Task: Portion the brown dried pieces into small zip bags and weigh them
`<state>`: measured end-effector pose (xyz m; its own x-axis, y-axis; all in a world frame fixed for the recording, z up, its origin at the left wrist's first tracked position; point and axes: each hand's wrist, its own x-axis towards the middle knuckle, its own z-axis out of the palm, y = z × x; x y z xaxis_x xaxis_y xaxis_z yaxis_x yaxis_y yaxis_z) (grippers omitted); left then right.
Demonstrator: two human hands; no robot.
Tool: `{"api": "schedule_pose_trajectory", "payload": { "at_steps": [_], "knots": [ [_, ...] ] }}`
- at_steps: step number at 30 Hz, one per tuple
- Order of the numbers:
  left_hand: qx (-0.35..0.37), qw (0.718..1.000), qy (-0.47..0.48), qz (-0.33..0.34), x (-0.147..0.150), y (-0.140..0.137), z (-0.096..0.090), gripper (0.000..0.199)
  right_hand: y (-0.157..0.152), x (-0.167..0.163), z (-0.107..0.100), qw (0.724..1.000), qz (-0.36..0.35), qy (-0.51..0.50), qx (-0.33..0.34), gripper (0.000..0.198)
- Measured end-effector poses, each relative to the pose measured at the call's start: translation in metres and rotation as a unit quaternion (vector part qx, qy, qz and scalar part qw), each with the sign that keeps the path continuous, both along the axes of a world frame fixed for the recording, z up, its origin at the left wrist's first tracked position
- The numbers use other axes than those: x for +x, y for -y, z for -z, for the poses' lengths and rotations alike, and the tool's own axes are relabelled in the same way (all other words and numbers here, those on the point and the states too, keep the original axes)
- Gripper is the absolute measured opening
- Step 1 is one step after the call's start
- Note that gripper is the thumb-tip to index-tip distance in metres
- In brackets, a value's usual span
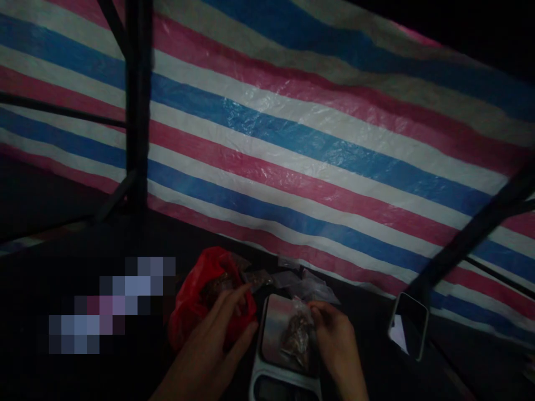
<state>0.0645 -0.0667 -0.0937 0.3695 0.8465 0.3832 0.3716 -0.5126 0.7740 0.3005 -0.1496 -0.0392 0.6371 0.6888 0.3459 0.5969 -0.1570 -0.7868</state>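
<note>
Packet point(297, 337) on scale point(272, 320), lower centre: right hand point(336, 337) is pinching its top; left hand point(211, 337), fingers apart, is overlapping bag point(188, 303).

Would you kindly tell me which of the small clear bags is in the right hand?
The plump bag over the scale, its top pinched by the right hand; the other clear bags lie beyond the scale.

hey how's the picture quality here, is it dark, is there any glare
Head view: dim overall, the work surface nearly black; crinkled glare on the striped sheet; the scale display too dark to read; the clear bag shows murky contents; blocky pixels hide a patch at left.
</note>
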Motion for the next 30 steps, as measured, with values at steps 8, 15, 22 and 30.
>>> {"api": "schedule_pose_trajectory", "payload": {
  "at_steps": [8, 15, 22, 30],
  "knots": [
    [0.067, 0.997, 0.044, -0.014, -0.001, -0.006, -0.011, 0.037, 0.001, 0.012, 0.019, 0.997, 0.071, 0.024, 0.031, 0.05],
    [0.141, 0.985, 0.092, -0.026, -0.01, -0.007, -0.016, 0.021, 0.022, 0.03, 0.018, 0.989, 0.136, -0.03, 0.04, 0.065],
    [0.208, 0.972, 0.107, -0.023, -0.023, -0.007, -0.021, 0.017, 0.01, 0.014, 0.008, 0.988, 0.11, -0.073, 0.076, 0.06],
    [0.24, 0.965, 0.099, -0.034, -0.029, -0.009, -0.024, 0.016, 0.003, 0.011, 0.013, 0.997, 0.027, -0.047, 0.06, 0.049]
  ]
}}
